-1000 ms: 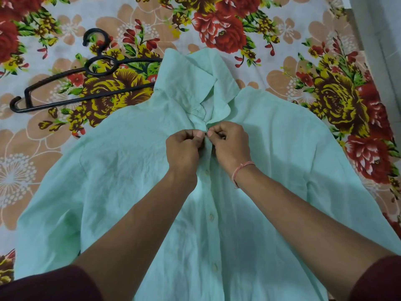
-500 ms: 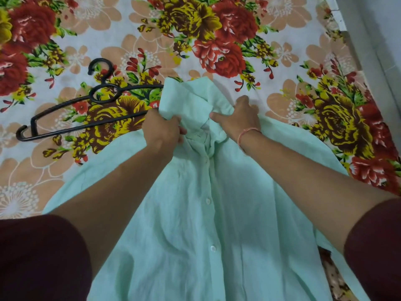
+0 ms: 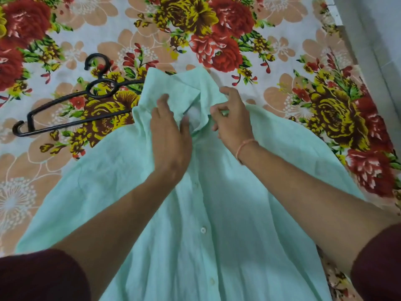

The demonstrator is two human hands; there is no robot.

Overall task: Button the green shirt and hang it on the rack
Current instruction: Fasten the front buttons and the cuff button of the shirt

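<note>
My left hand lies flat on the shirt at the collar, fingers spread and pressing the left flap down. My right hand pinches the edge of the right flap between thumb and forefinger. The shirt is spread face up across the middle and lower frame, placket closed with white buttons showing down the front; whether the top button is done I cannot tell, as my hands cover it.

What worries me: the hanger lies in the left-centre of the frame with its right end tucked under the collar. If I lift the shirt from here, the cloth may snag on it and drag it along, or the collar may fold back out of shape. Tugging the right flap too hard while the left is pinned could skew the neck, so it would sit crooked on the hanger. The fabric looks thin and creases easily, so rough handling would likely wrinkle it.

All this lies on a bed covered by a sheet with red, yellow and peach flowers. A pale wall runs down the upper right. No rack is in view.
</note>
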